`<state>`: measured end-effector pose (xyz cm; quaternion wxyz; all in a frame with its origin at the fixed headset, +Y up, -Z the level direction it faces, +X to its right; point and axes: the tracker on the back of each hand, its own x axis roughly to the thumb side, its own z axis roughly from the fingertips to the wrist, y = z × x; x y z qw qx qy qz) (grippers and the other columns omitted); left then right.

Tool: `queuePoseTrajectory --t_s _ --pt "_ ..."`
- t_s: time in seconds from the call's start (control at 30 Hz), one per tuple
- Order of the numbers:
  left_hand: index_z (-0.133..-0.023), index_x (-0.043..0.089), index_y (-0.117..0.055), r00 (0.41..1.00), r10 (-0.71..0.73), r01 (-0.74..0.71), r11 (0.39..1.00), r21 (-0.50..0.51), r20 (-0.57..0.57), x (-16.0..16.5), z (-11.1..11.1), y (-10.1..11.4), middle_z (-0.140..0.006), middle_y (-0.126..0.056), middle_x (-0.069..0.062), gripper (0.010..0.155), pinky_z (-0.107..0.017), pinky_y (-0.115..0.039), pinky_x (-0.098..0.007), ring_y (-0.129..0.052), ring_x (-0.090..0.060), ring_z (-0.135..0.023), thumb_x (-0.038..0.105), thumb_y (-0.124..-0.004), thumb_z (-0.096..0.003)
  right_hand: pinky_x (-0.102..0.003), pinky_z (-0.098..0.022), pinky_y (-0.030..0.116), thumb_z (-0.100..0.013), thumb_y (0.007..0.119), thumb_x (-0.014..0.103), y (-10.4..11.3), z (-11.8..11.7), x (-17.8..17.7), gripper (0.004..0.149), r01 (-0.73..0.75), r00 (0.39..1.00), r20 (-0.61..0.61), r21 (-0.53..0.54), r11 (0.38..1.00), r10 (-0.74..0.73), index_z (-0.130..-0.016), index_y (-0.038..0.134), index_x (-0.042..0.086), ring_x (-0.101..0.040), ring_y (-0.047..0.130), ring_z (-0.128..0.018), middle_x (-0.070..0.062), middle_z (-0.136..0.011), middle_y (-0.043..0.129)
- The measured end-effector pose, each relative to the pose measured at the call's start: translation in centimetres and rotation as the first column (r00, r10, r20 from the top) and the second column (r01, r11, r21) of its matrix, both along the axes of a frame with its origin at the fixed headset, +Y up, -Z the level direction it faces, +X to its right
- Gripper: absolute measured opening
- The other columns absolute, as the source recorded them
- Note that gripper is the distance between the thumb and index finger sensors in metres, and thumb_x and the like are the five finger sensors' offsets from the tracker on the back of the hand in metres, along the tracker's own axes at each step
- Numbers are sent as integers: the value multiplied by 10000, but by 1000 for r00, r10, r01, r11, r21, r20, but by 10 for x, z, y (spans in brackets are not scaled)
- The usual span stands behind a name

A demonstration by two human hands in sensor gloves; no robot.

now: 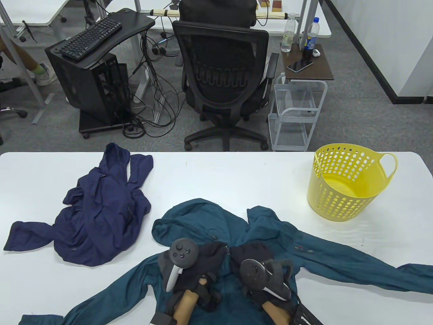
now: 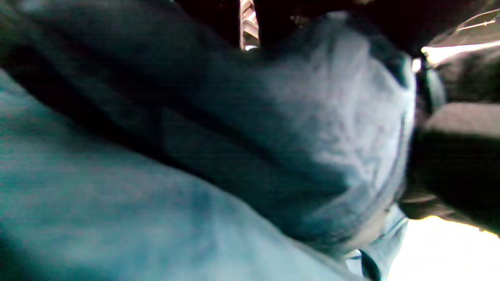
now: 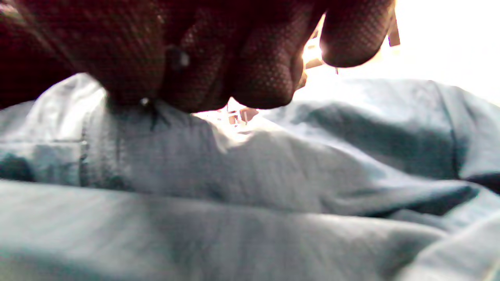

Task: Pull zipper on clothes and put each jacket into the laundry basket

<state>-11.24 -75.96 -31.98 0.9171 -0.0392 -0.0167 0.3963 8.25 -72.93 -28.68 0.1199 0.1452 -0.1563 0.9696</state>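
A teal jacket (image 1: 270,237) lies spread out, front up, at the table's near middle, sleeves out to both sides. Both gloved hands sit on its chest just below the collar, fingertips almost meeting. My left hand (image 1: 220,250) holds the fabric left of the zipper line; its wrist view is filled with bunched teal cloth (image 2: 117,195). My right hand (image 1: 238,252) is curled on the zipper line; its fingers (image 3: 265,78) pinch at a small metal piece (image 3: 145,102) on the jacket (image 3: 273,175). A navy jacket (image 1: 98,216) lies crumpled at the left. The yellow laundry basket (image 1: 348,179) stands empty at the right.
The white table (image 1: 236,176) has bare surface between the jackets and the basket. Beyond its far edge stand a black office chair (image 1: 223,74), a white wire cart (image 1: 294,111) and a desk with a keyboard (image 1: 91,34).
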Motion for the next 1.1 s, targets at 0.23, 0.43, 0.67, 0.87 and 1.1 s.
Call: queuePoseTrajectory --t_s 0.23,0.43,0.67,0.87,1.1 --pt "-719 476 -922 1000 14 -15 1000 -11 -21 -7 -4 -2 -749 -1054 206 431 -651 -679 -577 -898 -245 -897 612 -709 -370 -602 -653 673 -425 874 436 3 9 -9 439 -93 996 4 64 994 93 -826 913 262 -251 981 -653 32 -694 1029" --pt "-706 475 -930 998 33 -33 999 0 -47 -12 -6 0 -728 -1055 215 424 -654 -674 -589 -902 -232 -897 605 -718 -362 -615 -657 654 -429 869 438 0 11 -13 435 -192 981 -12 -23 981 191 -813 928 243 -259 985 -646 24 -677 1041" --pt "-729 489 -904 981 -35 49 997 67 -193 -27 -6 5 -757 -1038 230 426 -652 -689 -570 -896 -228 -903 602 -704 -371 -618 -659 648 -420 884 435 2 23 -20 439 -281 957 -102 -93 955 272 -799 945 225 -269 991 -647 8 -671 1057" --pt "-729 493 -903 919 -274 322 936 143 -283 -30 -6 8 -761 -1040 231 428 -648 -694 -568 -886 -236 -911 601 -702 -367 -579 -657 687 -429 851 454 -9 20 -24 439 -320 942 -177 -231 919 284 -827 930 288 -290 962 -805 40 -833 1034" --pt "-930 564 -662 819 -525 574 759 307 -231 3 8 31 -1101 -712 137 551 -701 -542 -644 -554 -318 -1075 608 -674 -380 -524 -623 749 -446 801 464 -22 -5 -6 425 -194 981 -80 -318 928 178 -835 885 312 -280 993 -789 0 -919 980"
